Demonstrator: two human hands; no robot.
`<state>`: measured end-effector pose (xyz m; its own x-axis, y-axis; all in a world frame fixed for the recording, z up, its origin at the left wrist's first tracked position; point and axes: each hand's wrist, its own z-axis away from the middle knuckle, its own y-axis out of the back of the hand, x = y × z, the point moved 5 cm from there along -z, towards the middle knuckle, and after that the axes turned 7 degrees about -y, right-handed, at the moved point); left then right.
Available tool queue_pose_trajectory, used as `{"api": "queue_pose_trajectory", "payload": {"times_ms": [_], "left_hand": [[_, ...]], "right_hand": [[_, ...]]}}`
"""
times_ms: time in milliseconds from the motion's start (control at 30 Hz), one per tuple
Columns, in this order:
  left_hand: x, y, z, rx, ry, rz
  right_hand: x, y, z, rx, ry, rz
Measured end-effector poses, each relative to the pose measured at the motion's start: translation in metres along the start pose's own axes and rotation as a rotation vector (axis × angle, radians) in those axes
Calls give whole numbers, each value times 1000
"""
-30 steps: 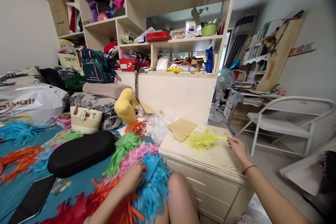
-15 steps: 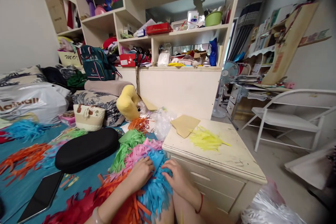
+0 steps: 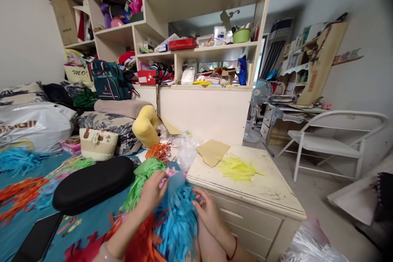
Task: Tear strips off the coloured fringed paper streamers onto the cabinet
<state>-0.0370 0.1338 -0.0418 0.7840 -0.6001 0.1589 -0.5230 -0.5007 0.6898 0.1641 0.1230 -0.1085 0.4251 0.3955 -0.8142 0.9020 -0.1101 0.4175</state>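
Note:
My left hand [image 3: 152, 191] and my right hand [image 3: 206, 211] both grip a bunch of blue fringed paper [image 3: 176, 217], lifted a little above my lap. The left fingers pinch its upper left edge, with a bit of pink fringe [image 3: 170, 171] beside them. The right hand holds its right side, and a red cord sits on that wrist. Orange and red fringes [image 3: 139, 241] lie under the blue bunch. Green fringed paper [image 3: 143, 174] lies just behind my left hand. A yellow fringed piece [image 3: 237, 169] rests on the cream bedside cabinet [image 3: 270, 190].
A black oblong case [image 3: 91, 183] and a dark tablet [image 3: 37, 237] lie on the teal bedspread. A tan paper sheet [image 3: 213, 151] lies on the cabinet. Cluttered shelves [image 3: 196, 49] stand behind. A white folding chair [image 3: 328, 145] stands at the right.
My right hand left the yellow piece on the cabinet and came to the blue bunch. Both hands have now lifted the blue bunch upward.

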Motion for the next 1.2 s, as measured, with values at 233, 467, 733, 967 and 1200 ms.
{"api": "queue_pose_trajectory", "payload": {"times_ms": [233, 467, 733, 967, 1200], "left_hand": [[6, 64, -36, 235, -7, 21], [55, 90, -75, 259, -172, 46], [82, 114, -79, 371, -117, 183], [110, 82, -58, -101, 174, 938], [131, 74, -33, -133, 230, 978]], "right_hand": [[-62, -21, -14, 33, 140, -95], [-146, -13, -53, 110, 316, -83], [-191, 82, -66, 19, 343, -78], [-187, 131, -31, -214, 150, -47], [-141, 142, 28, -185, -17, -92]]}}
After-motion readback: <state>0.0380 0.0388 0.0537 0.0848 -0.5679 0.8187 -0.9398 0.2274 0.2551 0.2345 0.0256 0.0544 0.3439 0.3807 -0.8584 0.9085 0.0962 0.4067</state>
